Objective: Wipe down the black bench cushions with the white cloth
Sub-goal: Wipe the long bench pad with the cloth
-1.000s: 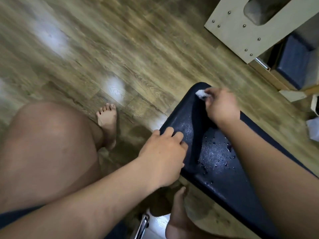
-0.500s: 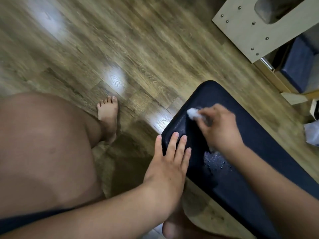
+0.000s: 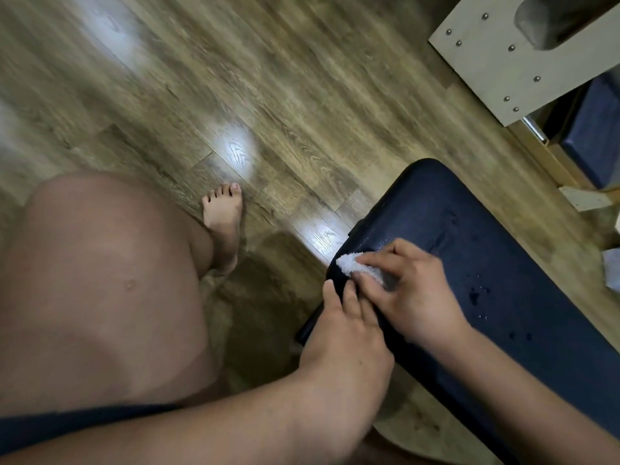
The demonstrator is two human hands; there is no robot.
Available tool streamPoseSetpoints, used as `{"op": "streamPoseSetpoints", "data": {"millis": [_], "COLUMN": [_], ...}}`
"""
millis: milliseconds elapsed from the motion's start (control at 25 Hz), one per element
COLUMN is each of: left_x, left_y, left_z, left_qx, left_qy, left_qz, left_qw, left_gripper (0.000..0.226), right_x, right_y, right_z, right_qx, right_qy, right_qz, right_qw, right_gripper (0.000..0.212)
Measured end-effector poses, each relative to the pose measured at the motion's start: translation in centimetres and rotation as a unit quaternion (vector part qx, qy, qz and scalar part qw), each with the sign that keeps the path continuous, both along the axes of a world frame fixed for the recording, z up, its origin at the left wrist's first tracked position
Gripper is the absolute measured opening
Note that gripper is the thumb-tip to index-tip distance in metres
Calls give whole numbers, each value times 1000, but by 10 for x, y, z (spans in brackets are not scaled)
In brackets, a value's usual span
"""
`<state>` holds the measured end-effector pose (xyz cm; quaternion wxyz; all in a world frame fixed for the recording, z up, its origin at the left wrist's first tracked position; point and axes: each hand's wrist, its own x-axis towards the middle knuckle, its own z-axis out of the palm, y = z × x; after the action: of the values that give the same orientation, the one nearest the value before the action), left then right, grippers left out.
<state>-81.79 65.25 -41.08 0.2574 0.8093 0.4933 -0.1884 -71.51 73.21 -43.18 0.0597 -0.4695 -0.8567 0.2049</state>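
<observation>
The black bench cushion [image 3: 476, 250] runs from the centre right down to the lower right corner, with water droplets on its surface. My right hand [image 3: 412, 293] presses a small crumpled white cloth [image 3: 355, 268] onto the cushion near its left edge. Only the cloth's left end shows beyond my fingers. My left hand [image 3: 342, 333] lies flat on the cushion's near left edge, fingers extended and touching my right hand's fingers just below the cloth.
My bare knee [image 3: 100, 280] and foot [image 3: 223, 219] are on the wooden floor [image 3: 268, 95] to the left. A pale wooden panel with screws [image 3: 523, 65] and a second dark cushion [image 3: 597, 139] sit at the upper right. White scraps [image 3: 612, 273] lie at the right edge.
My right hand has drawn the cloth back along the cushion from its far end toward me, to the left edge. My left hand flattened out and now touches the right hand's fingers.
</observation>
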Motion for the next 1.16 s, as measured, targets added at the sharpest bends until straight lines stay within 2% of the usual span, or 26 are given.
{"op": "streamPoseSetpoints", "data": {"millis": [80, 160, 280, 400, 520, 600, 680, 760, 840, 920, 1000, 1080, 1160], "left_x": [-4, -9, -9, -7, -2, 0, -2, -6, -9, -8, -13, -21, -27], "left_y": [-1, 0, 0, 3, 1, -5, -7, -5, -2, 0, 6, 21, 39], "left_z": [0, 1, 2, 3, 1, -1, -3, -3, 2, 4, 5, -5, -21], "left_qx": [1, 11, 23, 22, 8, 0, 3, 11, 19, 41, 143, 278, 343], "left_qy": [-11, -21, -21, -14, -11, 3, -2, -12, -13, -23, -96, -195, -267], "left_qz": [7, 14, 13, 4, -11, -14, -3, 2, 5, 39, 110, 188, 234], "left_qw": [1000, 1000, 999, 1000, 1000, 1000, 1000, 1000, 1000, 998, 979, 922, 870], "left_gripper": [52, 52, 55, 55, 54, 54, 55, 56, 59, 60, 45, 31, 31], "right_x": [0, 3, 1, -5, -6, -3, 2, 13, 22, 19, 14, 12, 20], "right_y": [37, 89, 131, 80, -4, -2, 43, 108, 151, 143, 96, 31, -27], "right_z": [0, 4, 10, 2, -1, 2, -5, -7, -4, -3, -2, -1, 0], "right_qx": [39, 55, 37, 42, -16, 0, 64, 91, 76, 72, 73, 58, 47], "right_qy": [-35, -78, -71, -54, -11, -14, -55, -118, -125, -97, -75, -44, -37], "right_qz": [-32, -118, -216, -136, 0, 25, -21, -120, -211, -220, -191, -147, -82], "right_qw": [998, 988, 973, 988, 1000, 1000, 996, 982, 967, 968, 976, 986, 995], "right_gripper": [18, 23, 25, 32, 20, 25, 25, 29, 31, 29, 35, 34, 27]}}
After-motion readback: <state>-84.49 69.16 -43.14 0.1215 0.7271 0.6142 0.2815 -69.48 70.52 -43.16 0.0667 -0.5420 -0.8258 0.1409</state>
